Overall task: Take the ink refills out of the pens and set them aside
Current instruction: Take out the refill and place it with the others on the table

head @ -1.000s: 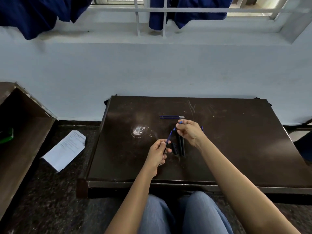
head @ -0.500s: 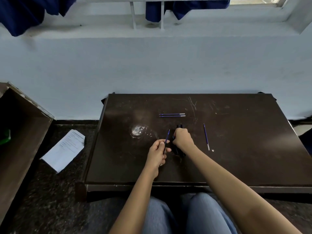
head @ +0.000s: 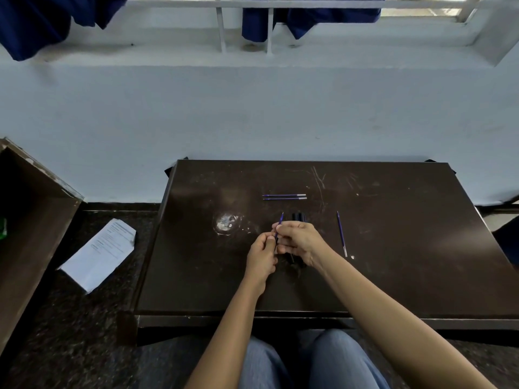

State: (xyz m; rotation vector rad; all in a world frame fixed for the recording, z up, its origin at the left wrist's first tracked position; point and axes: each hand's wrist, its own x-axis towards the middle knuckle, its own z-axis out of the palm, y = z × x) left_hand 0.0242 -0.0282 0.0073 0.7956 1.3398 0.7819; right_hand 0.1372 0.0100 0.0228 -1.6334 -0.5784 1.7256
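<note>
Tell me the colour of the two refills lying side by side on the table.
The two refills are blue-violet with silvery right ends; head view.

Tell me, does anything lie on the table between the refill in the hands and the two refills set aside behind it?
Nothing visible does. Only bare table separates the held refill from the two refills farther back. The black pen barrels lie just to the right of that path, not in it.
</note>
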